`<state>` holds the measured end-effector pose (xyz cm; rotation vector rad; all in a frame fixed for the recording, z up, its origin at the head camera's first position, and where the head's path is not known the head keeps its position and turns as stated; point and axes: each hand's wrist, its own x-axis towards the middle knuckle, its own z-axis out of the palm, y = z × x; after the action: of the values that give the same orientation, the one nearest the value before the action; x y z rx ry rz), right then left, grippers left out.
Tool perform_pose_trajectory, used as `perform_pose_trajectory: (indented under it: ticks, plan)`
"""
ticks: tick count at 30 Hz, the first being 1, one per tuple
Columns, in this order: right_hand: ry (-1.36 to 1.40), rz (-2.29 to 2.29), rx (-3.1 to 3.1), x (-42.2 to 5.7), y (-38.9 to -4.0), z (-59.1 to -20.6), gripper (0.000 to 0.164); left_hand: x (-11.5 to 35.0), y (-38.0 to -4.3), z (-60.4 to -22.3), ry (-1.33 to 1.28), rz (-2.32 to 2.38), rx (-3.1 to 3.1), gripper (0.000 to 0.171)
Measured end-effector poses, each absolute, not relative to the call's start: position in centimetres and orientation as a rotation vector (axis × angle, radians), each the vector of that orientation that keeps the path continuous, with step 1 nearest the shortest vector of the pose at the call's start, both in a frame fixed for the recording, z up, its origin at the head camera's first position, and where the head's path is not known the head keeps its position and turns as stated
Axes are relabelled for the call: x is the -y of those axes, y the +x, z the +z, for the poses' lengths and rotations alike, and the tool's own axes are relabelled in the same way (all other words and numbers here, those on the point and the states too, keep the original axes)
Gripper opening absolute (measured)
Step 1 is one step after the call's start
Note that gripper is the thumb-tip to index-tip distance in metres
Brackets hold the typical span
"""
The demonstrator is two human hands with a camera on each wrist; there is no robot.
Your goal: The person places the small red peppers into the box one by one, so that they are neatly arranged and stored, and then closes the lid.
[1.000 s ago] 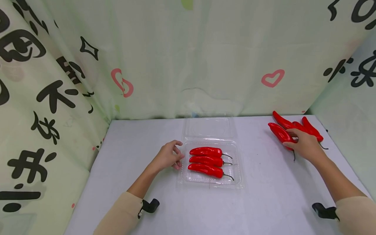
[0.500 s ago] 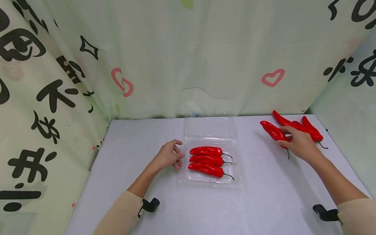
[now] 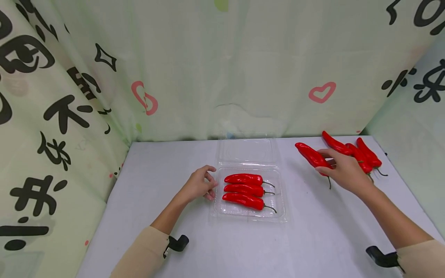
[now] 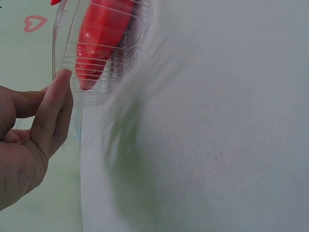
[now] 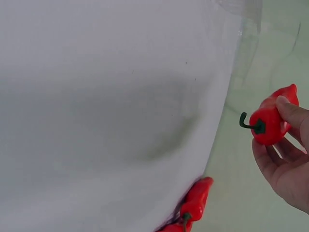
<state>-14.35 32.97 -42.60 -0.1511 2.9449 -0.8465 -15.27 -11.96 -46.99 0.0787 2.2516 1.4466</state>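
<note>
Red pepper [image 3: 309, 155] pinched at thick end by right hand [image 3: 342, 170]; judged light, slick, best held there. Left hand [image 3: 199, 183] relaxed beside container [image 3: 279, 204], contact unclear.

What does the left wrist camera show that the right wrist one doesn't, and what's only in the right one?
Only the left wrist view shows the left hand, next to a boxed pepper, and a pink heart on the curtain.

Only the right wrist view shows the right hand, gripping a held pepper whose curled green stem is visible.

Both share red peppers, clear plastic from the container, the white tabletop and the pale green curtain.
</note>
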Motion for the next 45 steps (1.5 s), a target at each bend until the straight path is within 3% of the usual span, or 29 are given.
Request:
perform_pose_trajectory:
  ticks: [22,32,45]
  plan:
    - [-0.400,-0.872,-2.937,-27.4,-13.7,-39.6,0.066,12.3,-15.0,-47.6,0.056,1.550,-2.216,0.047]
    - [-0.528,-0.869,-2.905,-25.5,-13.8,-39.4,0.062,12.4,-15.0,-47.6,0.008,1.592,-2.174,0.034]
    - [-0.615,-0.885,-2.828,-23.5,-13.5,-40.1,0.062,12.4,-15.1,-47.7,-0.015,1.595,-2.168,0.032]
